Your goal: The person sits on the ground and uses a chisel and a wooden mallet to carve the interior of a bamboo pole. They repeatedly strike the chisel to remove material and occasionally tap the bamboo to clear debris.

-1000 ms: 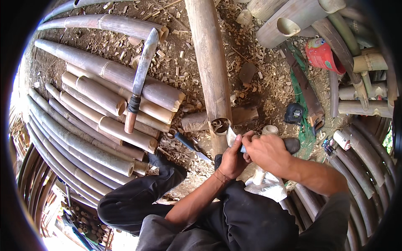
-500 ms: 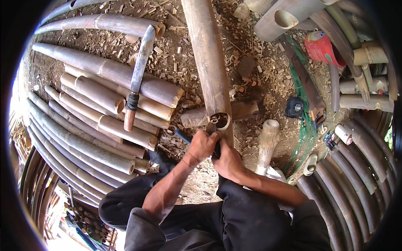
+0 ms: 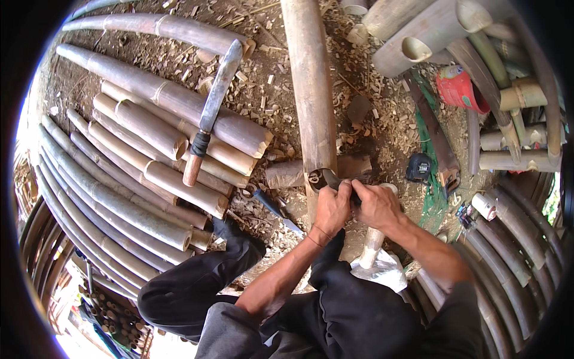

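A thick bamboo pole (image 3: 308,84) runs toward me from the far side, its hollow cut end facing me. Into the rim of that end reaches the dark blade of a knife (image 3: 329,178). My right hand (image 3: 379,206) is closed around the dark handle, just right of the opening. Beside it, my left hand (image 3: 330,210) is closed at the blade, thumb pressed along it; its fingers partly hide the tool. Curled shavings show inside the opening. Under the pole lies a short log (image 3: 286,174).
On bamboo lengths at left rests a machete (image 3: 218,96). A blue-handled knife (image 3: 267,202) lies near my leg. At right are a tape measure (image 3: 418,167), a handsaw (image 3: 439,137), a red container (image 3: 457,88) and more bamboo. A wooden mallet (image 3: 372,244) stands by my knee.
Both hands have swung to the right around the pole's end, and the knife now lies across the rim at a new angle. The view has shifted slightly.
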### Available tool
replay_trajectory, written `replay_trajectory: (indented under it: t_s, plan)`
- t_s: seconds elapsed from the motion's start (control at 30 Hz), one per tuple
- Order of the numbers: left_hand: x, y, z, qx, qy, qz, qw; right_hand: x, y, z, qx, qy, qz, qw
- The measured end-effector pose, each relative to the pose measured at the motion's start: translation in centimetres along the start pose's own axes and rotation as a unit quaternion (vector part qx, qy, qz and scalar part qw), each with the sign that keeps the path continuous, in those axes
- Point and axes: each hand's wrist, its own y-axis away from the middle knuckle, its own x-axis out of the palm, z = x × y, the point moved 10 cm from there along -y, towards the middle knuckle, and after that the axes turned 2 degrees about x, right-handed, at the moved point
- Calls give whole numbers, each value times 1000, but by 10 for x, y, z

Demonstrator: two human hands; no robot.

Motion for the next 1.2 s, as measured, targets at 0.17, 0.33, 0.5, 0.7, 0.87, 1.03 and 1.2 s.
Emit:
replay_trajectory:
  t_s: [0.17, 0.33, 0.5, 0.7, 0.87, 1.03, 1.2]
  plan:
    - [5, 7, 22, -84, 340, -12, 937, -11, -29, 46, -144, 207, 103, 962]
    - [17, 6, 5, -104, 658, 79, 742, 4, -74, 98, -220, 387, 270, 854]
    - [16, -6, -2, -112, 654, 70, 745, -4, -90, 81, -145, 288, 305, 896]
    - [-5, 3, 14, -51, 97, 21, 994, -10, -7, 20, 35, 79, 82, 993]
    - [0, 8, 18, -82, 498, 60, 861, -13, -45, 85, -123, 277, 181, 936]
    - [13, 8, 14, -98, 668, 118, 728, 4, -89, 123, -265, 436, 238, 826]
    - [14, 46, 37, -118, 316, 206, 918, -8, -47, 52, -168, 188, 111, 961]
